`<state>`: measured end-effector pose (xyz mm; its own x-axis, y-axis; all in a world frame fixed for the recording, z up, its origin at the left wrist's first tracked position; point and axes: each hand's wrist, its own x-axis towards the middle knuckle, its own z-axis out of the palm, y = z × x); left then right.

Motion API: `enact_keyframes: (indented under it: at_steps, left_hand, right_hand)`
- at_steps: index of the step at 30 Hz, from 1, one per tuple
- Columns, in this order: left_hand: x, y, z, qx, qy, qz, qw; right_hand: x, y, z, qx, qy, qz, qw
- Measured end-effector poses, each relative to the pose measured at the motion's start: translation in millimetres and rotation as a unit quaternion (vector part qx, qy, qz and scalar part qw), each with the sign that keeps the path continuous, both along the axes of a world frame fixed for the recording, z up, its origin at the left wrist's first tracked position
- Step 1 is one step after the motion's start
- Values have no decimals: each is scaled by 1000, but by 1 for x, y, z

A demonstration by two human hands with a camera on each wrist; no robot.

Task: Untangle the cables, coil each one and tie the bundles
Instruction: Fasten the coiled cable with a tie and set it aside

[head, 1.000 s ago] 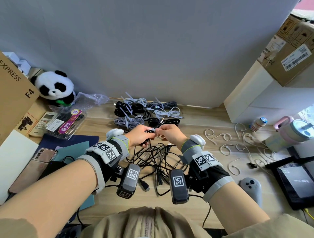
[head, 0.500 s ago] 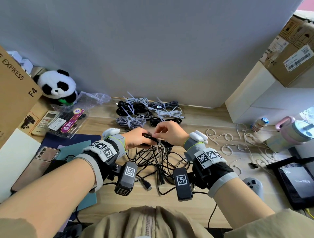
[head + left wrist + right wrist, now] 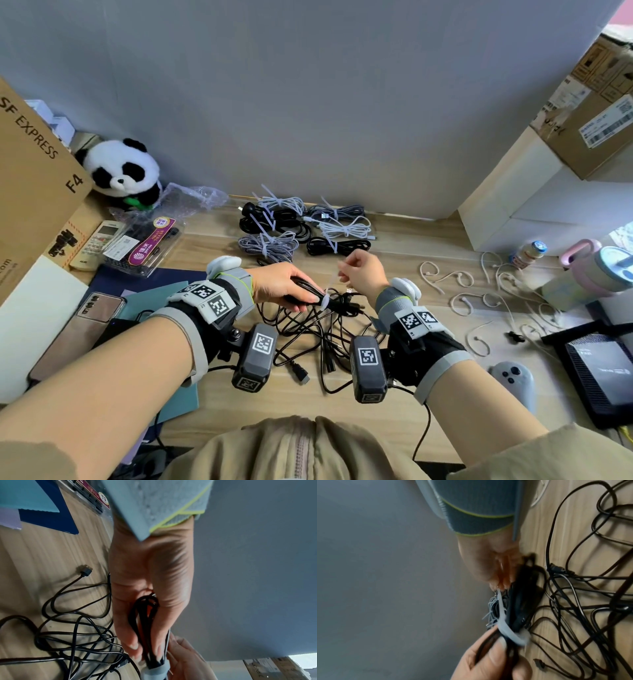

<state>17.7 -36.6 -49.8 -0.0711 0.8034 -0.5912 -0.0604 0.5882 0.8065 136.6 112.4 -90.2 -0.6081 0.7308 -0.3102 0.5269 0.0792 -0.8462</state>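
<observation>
On the wooden surface, the left hand curls its fingers and thumb round a coiled black cable bundle, held low over the loose tangle of black cables. In the left wrist view the fingers and thumb press the folded black loops together. A white plastic zip tie circles the bundle just right of the left fingertips. The right hand is raised a little above and to the right, pinching the tie's thin tail between curled fingertips; the right wrist view shows the tie's band looped round the black strands, though that picture is blurred.

At the far side, near the grey wall, lies a group of tied cable bundles, grey, white and black. To the far left a clear plastic clamshell pack holds dark items under a purple label; what they are cannot be told. A plush panda sits beyond it. Loose white zip ties are scattered on the right.

Compared with half a second ago, the right hand has lifted away from the left one, and the tie's tail now stretches up between them; a second ago both hands met higher, nearer the tied bundles.
</observation>
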Motion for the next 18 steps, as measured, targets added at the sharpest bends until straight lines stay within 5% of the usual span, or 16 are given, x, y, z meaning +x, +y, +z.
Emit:
enact_keyframes:
  at_steps: [4,9,14,18]
  left_hand:
    - [3,1,-3,-10,17,-18,1000]
    - [-3,9,-15,18,24,92,995]
    - [-5,18,-23,21,35,146,988]
    - [-7,30,-33,14,-33,266,963]
  right_hand:
    - [7,0,0,-138,-27,21,990]
    - [23,5,2,-241,-167,57,954]
    - [23,7,-12,-259,-37,51,964]
    - [18,11,-24,-239,19,-30,970]
